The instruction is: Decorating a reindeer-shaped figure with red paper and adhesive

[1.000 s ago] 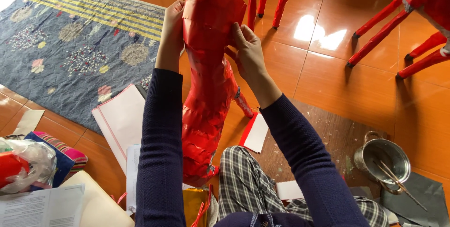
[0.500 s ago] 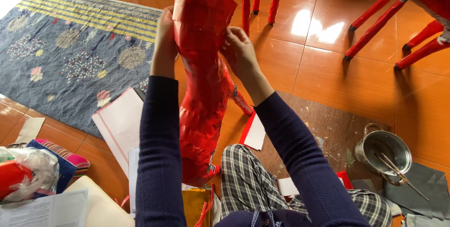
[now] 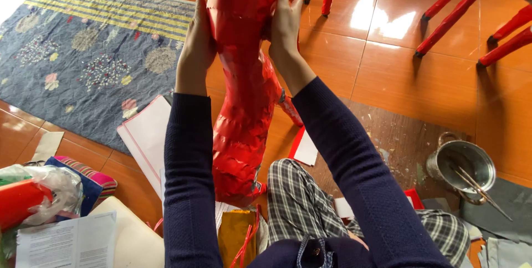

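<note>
Centrally, pressing left hand (image 3: pixel 195 49) and right hand (image 3: pixel 285 21) flat against tall red foil-wrapped figure (image 3: pixel 241 80), fingers clamped on wrapping; gold packet (image 3: pixel 235 236) lying near, grey rug (image 3: pixel 83 57) far left.

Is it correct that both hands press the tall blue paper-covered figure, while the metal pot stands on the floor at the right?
Not quite: the paper-covered figure is red, not blue, as the head view shows. The left hand and right hand do press it, and the metal pot does stand on the floor at the right.
</note>
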